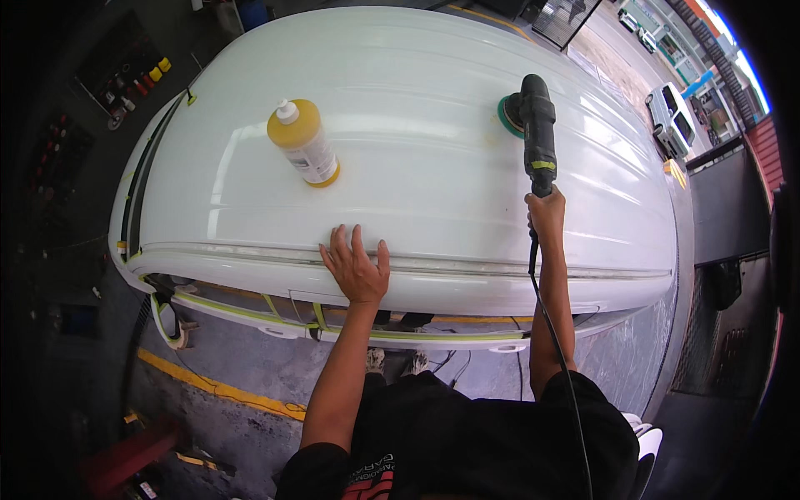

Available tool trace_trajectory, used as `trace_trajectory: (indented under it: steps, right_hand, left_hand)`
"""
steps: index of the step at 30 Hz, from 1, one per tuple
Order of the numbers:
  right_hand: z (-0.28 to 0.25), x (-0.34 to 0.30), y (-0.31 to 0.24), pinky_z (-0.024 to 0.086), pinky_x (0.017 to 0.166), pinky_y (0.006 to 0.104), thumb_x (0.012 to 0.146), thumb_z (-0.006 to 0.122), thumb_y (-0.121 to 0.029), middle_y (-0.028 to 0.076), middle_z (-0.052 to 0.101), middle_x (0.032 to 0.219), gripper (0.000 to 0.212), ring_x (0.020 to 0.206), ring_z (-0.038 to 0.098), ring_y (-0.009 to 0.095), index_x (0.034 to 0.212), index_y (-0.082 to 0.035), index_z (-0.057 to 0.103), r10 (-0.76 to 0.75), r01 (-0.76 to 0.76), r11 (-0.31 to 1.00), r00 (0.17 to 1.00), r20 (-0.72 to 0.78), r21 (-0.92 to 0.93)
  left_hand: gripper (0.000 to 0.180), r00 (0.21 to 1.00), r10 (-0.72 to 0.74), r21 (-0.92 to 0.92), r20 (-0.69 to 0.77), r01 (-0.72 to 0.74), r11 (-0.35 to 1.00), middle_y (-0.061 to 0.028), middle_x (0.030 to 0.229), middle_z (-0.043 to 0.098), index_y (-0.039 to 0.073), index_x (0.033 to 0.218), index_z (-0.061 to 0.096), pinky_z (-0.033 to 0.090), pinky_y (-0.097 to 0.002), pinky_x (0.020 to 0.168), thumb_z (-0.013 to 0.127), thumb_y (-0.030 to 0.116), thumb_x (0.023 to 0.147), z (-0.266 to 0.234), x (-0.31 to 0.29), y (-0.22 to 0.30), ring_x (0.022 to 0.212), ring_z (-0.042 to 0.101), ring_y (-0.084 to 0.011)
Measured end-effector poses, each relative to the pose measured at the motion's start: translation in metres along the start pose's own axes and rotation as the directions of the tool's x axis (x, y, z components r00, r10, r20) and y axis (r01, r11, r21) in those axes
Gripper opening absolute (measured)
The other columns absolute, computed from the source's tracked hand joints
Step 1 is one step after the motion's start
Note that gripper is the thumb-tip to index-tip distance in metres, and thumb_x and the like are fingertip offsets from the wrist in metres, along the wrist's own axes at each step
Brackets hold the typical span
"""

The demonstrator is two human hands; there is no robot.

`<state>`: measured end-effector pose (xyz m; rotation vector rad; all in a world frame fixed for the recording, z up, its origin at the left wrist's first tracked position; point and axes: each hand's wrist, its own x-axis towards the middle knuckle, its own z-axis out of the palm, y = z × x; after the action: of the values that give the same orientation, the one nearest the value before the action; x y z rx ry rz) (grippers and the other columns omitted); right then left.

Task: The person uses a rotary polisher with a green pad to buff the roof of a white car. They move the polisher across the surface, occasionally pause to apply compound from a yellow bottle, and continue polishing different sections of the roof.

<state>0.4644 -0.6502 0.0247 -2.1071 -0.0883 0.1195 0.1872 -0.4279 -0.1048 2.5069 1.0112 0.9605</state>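
Note:
A white van's roof (417,183) spreads out in front of me. My right hand (547,215) is closed around the rear end of a black polishing machine (540,125). Its green pad (510,115) sits against the far right part of the roof, partly hidden by the machine's head. My left hand (358,267) lies with fingers spread on the roof's near edge, across the side channel, holding nothing. Beyond it, to the left, stands a bottle of yellow liquid (304,142) with a white cap and a pale label.
A black power cord (550,321) runs from the machine down along my right forearm. Green masking tape (417,335) lines the van's windows. The side mirror (168,321) juts out at the lower left. A wheeled rack with bottles (125,92) stands far left.

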Motion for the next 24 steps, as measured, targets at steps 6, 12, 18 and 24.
trace_trajectory:
  steps: [6,12,18,24]
  right_hand:
    - [0.015,-0.027,0.027,0.047,0.044,0.0367,0.083,0.068,-0.006,0.010,0.061,0.068,0.025,0.048,0.060,0.020,0.106,0.003,0.059,-0.088,0.082,0.970,0.996,-0.016,-0.230]
    - [0.019,-0.033,-0.006,0.042,0.042,0.0314,0.088,0.073,-0.011,0.001,0.053,0.062,0.025,0.046,0.051,0.013,0.104,-0.002,0.056,0.027,-0.023,0.999,0.992,0.122,-0.035]
    - [0.012,-0.024,0.000,0.040,0.041,0.0286,0.090,0.078,-0.015,-0.001,0.052,0.062,0.023,0.045,0.049,0.010,0.096,-0.006,0.057,0.041,-0.053,0.996,0.988,0.149,0.078]
    - [0.031,-0.009,-0.038,0.041,0.042,0.0272,0.091,0.078,-0.016,-0.001,0.052,0.064,0.024,0.048,0.051,0.009,0.093,-0.007,0.056,0.025,-0.097,0.904,0.984,0.176,0.416]
  left_hand:
    - [0.055,1.000,0.012,-0.043,-0.017,-0.012,0.999,-0.0250,0.147,0.051,0.000,0.137,0.059,0.023,-0.0674,0.124,0.070,0.036,0.096,-0.008,0.002,0.003,0.143,0.046,-0.0446]
    - [0.052,0.999,-0.010,-0.042,-0.035,0.008,0.999,-0.0240,0.146,0.052,0.001,0.134,0.062,0.025,-0.0670,0.124,0.071,0.035,0.095,-0.007,0.001,-0.002,0.143,0.047,-0.0437]
    - [0.050,1.000,-0.005,-0.039,-0.020,0.005,0.999,-0.0238,0.147,0.051,0.003,0.133,0.062,0.025,-0.0657,0.125,0.071,0.033,0.094,-0.003,0.001,0.002,0.144,0.046,-0.0428]
    - [0.050,1.000,0.013,-0.020,0.006,-0.013,1.000,-0.0234,0.148,0.050,0.004,0.134,0.062,0.024,-0.0651,0.125,0.070,0.033,0.095,-0.002,0.004,0.003,0.143,0.046,-0.0433]
